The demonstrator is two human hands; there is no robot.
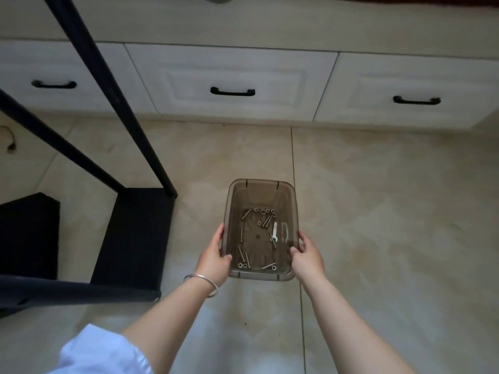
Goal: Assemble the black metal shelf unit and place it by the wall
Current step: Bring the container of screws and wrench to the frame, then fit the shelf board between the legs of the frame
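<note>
A translucent brown plastic bin [237, 193] is held over the tiled floor in the middle of the view. My left hand [216, 259] grips its left rim, thumb inside. My right hand [306, 256] grips the right rim the same way. Inside lie several silver bolts [267, 221], nuts and a small white wrench [274, 232]. The black metal shelf frame [108, 85] stands at the left, its posts running down to black shelf boards [135, 238] on the floor.
White cabinet drawers [232, 76] with black handles run along the back, close behind the bin. A small cable end [10, 145] lies on the floor at the far left. Beige tiled floor [391, 211] stretches to the right.
</note>
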